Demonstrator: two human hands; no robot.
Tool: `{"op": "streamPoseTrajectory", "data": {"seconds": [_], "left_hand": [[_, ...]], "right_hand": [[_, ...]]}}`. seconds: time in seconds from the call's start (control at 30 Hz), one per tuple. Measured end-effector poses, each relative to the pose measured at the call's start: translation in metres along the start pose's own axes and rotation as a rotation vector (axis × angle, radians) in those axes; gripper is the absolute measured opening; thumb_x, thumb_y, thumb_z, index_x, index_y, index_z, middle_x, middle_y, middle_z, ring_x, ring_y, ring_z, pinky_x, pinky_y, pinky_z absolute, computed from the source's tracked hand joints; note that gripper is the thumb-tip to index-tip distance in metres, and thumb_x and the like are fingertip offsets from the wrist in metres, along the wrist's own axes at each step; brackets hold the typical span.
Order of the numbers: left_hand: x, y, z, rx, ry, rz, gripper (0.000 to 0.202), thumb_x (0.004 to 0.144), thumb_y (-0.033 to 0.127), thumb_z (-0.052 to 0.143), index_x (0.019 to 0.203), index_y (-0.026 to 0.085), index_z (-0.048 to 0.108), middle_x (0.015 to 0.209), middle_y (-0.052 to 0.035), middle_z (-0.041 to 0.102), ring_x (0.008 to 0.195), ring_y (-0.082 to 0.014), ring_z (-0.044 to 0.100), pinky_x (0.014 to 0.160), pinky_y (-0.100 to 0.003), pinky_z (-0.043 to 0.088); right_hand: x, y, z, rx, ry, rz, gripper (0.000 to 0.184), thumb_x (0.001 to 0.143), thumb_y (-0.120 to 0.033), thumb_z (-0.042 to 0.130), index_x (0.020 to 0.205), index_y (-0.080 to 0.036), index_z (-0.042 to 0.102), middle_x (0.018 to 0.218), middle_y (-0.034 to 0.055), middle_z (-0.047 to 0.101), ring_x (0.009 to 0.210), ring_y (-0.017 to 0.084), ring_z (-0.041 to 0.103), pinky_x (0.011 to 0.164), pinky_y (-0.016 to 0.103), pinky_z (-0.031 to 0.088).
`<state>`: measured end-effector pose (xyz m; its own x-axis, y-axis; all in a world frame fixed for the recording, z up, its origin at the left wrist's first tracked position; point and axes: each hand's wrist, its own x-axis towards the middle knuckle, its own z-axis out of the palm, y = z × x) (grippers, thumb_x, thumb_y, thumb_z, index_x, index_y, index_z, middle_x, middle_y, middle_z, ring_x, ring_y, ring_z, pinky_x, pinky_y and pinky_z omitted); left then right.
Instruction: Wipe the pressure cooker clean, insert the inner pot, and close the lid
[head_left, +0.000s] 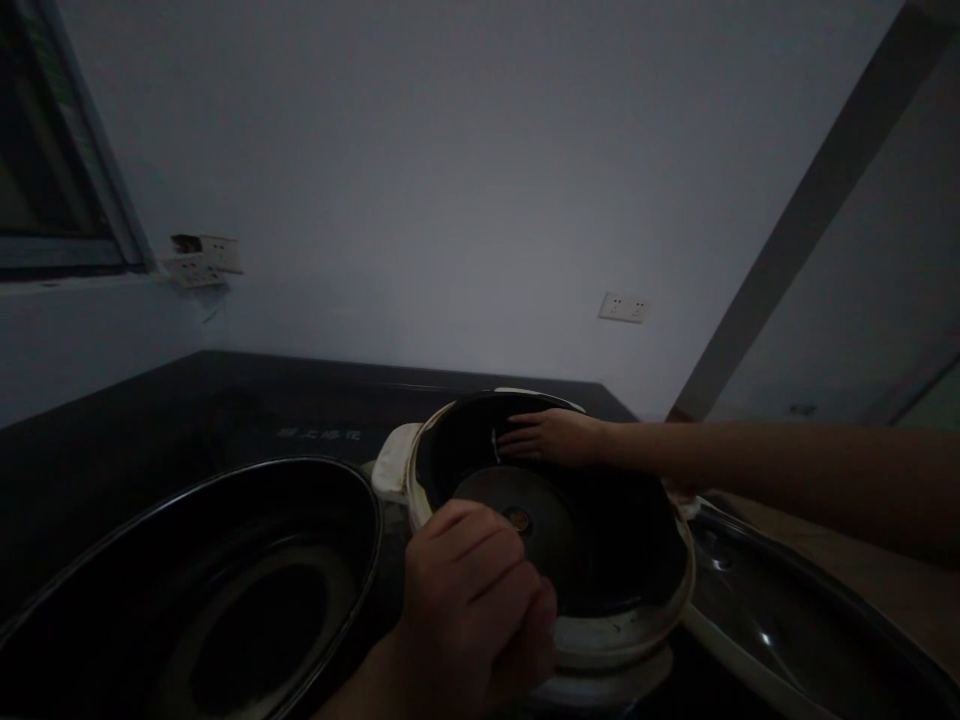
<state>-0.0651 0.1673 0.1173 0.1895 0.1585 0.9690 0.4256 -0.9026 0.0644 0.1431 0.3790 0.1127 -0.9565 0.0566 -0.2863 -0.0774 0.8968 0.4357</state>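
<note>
A round rice cooker body (615, 640) with a cream, worn outside stands on the dark counter. Its inside is black, and a round metal heating plate (555, 510) with a small centre button lies at the bottom. My right hand (559, 437) reaches in over the right rim, fingers stretched out near the far inner wall; whether they touch it I cannot tell. Close to the fingertips is a small whitish mark. At the near left rim, my left hand (476, 600) is closed into a fist. What it grips, if anything, is hidden.
A large black pan (379, 520) stands left of the cooker, close to its pale side handle (394, 462). On the right lies a glass lid (795, 610) with a dark rim. Behind the black counter (247, 385) rises a pale wall with sockets (624, 308). The light is dim.
</note>
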Motion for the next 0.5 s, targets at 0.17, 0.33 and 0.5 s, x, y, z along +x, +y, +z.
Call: {"op": "streamPoseTrajectory", "data": {"seconds": [0.17,0.33,0.5], "left_hand": [[-0.002,0.0,0.002,0.02,0.004,-0.008,0.021,0.077,0.004,0.046,0.063,0.016,0.055,0.053,-0.0003,0.059,0.053,-0.0127,0.054,0.054,-0.03,0.04],[-0.002,0.0,0.0,0.029,-0.022,-0.014,0.022,0.078,0.004,0.046,0.063,0.017,0.055,0.052,0.0,0.059,0.053,-0.0126,0.054,0.054,-0.029,0.041],[0.002,0.0,-0.003,0.029,-0.035,-0.001,0.024,0.079,0.005,0.044,0.062,0.016,0.057,0.053,-0.0007,0.06,0.053,-0.013,0.055,0.055,-0.03,0.041]], "right_hand": [[0.049,0.02,-0.017,-0.065,0.073,-0.253,0.048,0.096,-0.008,0.03,0.138,-0.019,0.049,0.152,-0.0003,0.042,0.143,0.011,0.03,0.121,0.035,0.017],[0.065,0.019,-0.021,-0.046,0.092,-0.325,0.048,0.098,-0.013,0.032,0.143,-0.025,0.044,0.154,-0.0047,0.038,0.144,0.009,0.027,0.122,0.033,0.014],[0.024,0.01,-0.007,0.033,0.028,-0.112,0.04,0.09,-0.011,0.047,0.127,-0.018,0.06,0.141,0.0055,0.055,0.137,0.018,0.042,0.118,0.041,0.023]]}}
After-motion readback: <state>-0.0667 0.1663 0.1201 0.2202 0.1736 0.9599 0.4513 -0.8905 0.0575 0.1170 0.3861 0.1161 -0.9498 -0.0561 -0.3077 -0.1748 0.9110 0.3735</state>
